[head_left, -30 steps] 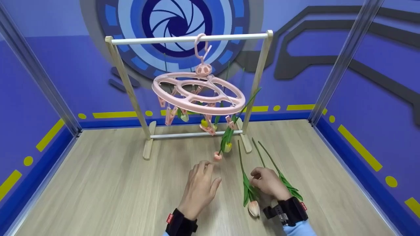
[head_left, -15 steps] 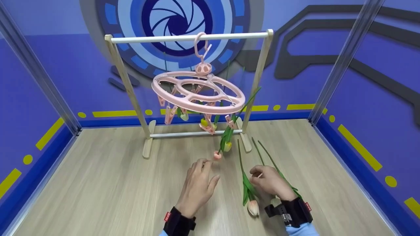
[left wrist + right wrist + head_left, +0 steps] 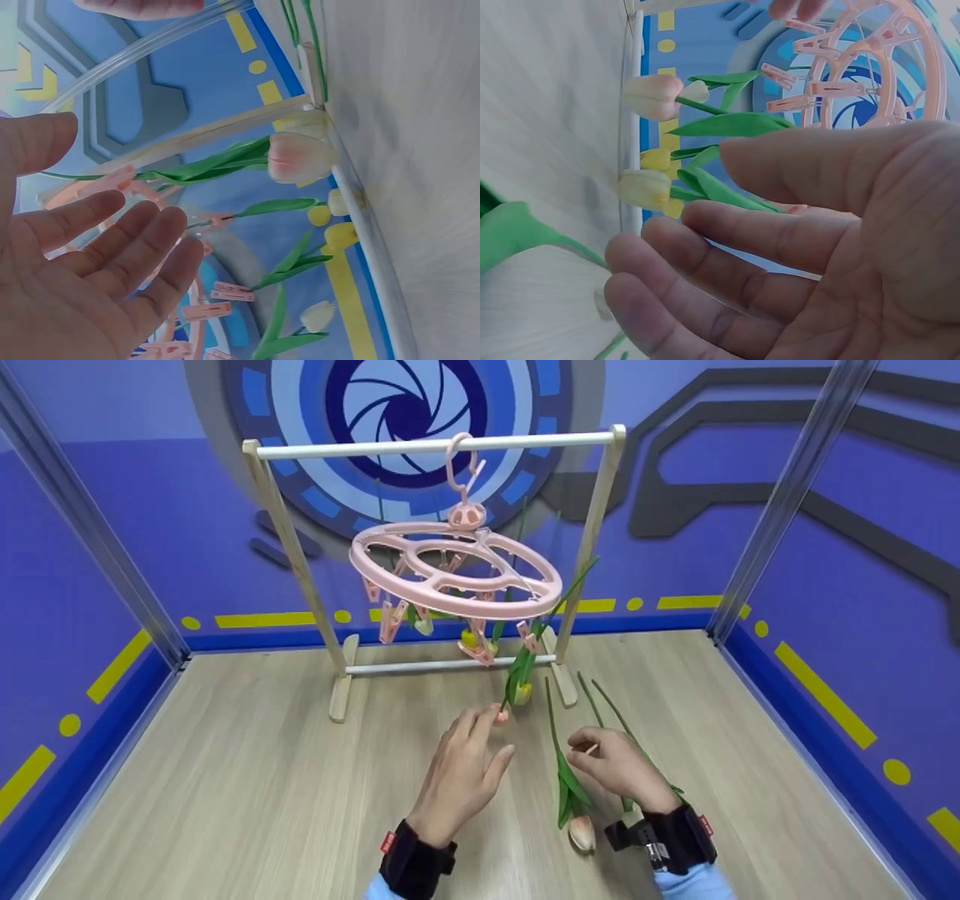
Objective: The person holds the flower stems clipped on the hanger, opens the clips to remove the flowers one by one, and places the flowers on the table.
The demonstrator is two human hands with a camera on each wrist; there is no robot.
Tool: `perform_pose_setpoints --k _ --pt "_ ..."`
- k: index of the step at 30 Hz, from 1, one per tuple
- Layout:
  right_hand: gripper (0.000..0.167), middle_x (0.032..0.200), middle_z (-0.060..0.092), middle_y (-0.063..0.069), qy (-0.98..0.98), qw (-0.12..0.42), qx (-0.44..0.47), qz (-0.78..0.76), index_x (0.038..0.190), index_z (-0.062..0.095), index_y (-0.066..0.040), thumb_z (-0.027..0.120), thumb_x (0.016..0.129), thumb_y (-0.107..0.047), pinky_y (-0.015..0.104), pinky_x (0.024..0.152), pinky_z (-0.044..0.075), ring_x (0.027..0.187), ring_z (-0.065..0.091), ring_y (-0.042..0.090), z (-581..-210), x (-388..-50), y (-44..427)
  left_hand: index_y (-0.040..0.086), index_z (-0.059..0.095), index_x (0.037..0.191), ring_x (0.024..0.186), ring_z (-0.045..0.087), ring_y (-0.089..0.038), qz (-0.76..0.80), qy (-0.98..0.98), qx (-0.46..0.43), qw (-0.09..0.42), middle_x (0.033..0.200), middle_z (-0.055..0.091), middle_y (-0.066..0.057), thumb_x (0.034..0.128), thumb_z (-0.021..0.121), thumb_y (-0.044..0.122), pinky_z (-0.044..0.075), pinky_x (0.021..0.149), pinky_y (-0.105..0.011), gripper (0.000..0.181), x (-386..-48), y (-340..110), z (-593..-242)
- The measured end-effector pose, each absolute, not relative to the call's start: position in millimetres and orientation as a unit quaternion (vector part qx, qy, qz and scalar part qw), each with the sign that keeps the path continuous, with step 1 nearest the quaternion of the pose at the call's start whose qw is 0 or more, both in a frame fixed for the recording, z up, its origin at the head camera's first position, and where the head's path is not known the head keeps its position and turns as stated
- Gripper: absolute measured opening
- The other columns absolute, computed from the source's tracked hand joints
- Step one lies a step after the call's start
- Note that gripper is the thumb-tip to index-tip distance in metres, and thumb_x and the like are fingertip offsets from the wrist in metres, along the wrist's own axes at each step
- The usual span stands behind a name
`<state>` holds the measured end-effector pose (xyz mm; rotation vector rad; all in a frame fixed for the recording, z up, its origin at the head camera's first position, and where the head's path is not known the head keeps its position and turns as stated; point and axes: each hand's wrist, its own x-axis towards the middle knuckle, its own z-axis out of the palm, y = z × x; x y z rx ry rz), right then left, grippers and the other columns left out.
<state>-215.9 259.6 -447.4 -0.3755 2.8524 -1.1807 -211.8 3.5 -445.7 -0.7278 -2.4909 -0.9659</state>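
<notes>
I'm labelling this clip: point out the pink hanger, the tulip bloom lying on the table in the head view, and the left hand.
Pink hanger [image 3: 457, 604]: head view, front of its round rim.
Tulip bloom [image 3: 582, 835]: head view, middle of its petals.
Left hand [image 3: 459, 776]: head view, back of the hand.

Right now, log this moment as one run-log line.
left hand: empty, near hanging tulips; right hand: empty, near loose tabletop tulips; pink clip hanger: hooked on rack bar

A round pink clip hanger [image 3: 450, 601] tilts at upper centre, tulips [image 3: 517, 676] hanging bloom-down beneath. A peach-and-white tulip [image 3: 573, 789] lies lower right of centre.
</notes>
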Motion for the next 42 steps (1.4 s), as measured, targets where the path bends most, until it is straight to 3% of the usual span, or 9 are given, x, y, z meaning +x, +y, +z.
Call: perform_pose_setpoints --k 7,11,19,28,36,42 --pt "0.018 0.112 0.071 0.013 0.917 -0.006 -0.119 -0.381 0.116 0.072 -0.002 0.064 0.101 -0.008 0.052 0.09 0.053 0.105 0.066 0.033 -436 -225 255 0.0 0.057 0.139 0.107 0.062 -0.021 -0.341 -0.874 -0.293 0.183 0.129 0.06 -0.013 0.1042 0.064 0.021 0.055 0.089 -0.039 0.041 -213 9 -422" --pt "0.02 0.113 0.072 0.014 0.916 -0.019 -0.123 -0.382 0.118 0.072 -0.001 0.064 0.101 -0.008 0.052 0.09 0.054 0.104 0.066 0.033 -430 -231 255 0.0 0.056 0.141 0.108 0.064 -0.02 -0.328 -0.871 -0.312 0.191 0.133 0.058 -0.014 0.1043 0.064 0.02 0.056 0.09 -0.037 0.042 -215 14 -409" --pt "0.024 0.109 0.072 0.015 0.91 -0.047 -0.136 -0.389 0.122 0.069 0.003 0.065 0.1 -0.007 0.045 0.078 0.058 0.098 0.069 0.032 -417 -246 254 -0.003 0.052 0.145 0.097 0.061 -0.018 -0.325 -0.862 -0.337 0.197 0.133 0.056 -0.015 0.1031 0.066 0.017 0.057 0.079 -0.032 0.049 -220 22 -383" --pt "0.026 0.107 0.072 0.018 0.899 -0.072 -0.135 -0.411 0.123 0.067 0.006 0.065 0.1 -0.006 0.043 0.077 0.059 0.093 0.071 0.03 -408 -266 249 -0.005 0.052 0.144 0.123 0.059 -0.028 -0.321 -0.861 -0.338 0.202 0.138 0.055 -0.018 0.102 0.067 0.015 0.053 0.101 -0.04 0.049 -232 29 -368" --pt "0.022 0.104 0.072 0.018 0.876 -0.097 -0.144 -0.449 0.119 0.069 0.004 0.066 0.098 -0.003 0.034 0.071 0.058 0.088 0.071 0.03 -405 -279 240 -0.004 0.052 0.143 0.106 0.06 -0.026 -0.352 -0.857 -0.323 0.194 0.132 0.055 -0.018 0.1012 0.066 0.011 0.055 0.091 -0.041 0.047 -249 33 -362" --pt "0.025 0.109 0.072 0.02 0.861 -0.134 -0.166 -0.462 0.122 0.068 0.006 0.065 0.098 -0.001 0.044 0.081 0.059 0.095 0.071 0.033 -406 -286 231 -0.009 0.054 0.138 0.112 0.062 -0.035 -0.359 -0.846 -0.318 0.232 0.128 0.059 -0.024 0.0983 0.067 0.007 0.053 0.096 -0.048 0.045 -263 37 -360"
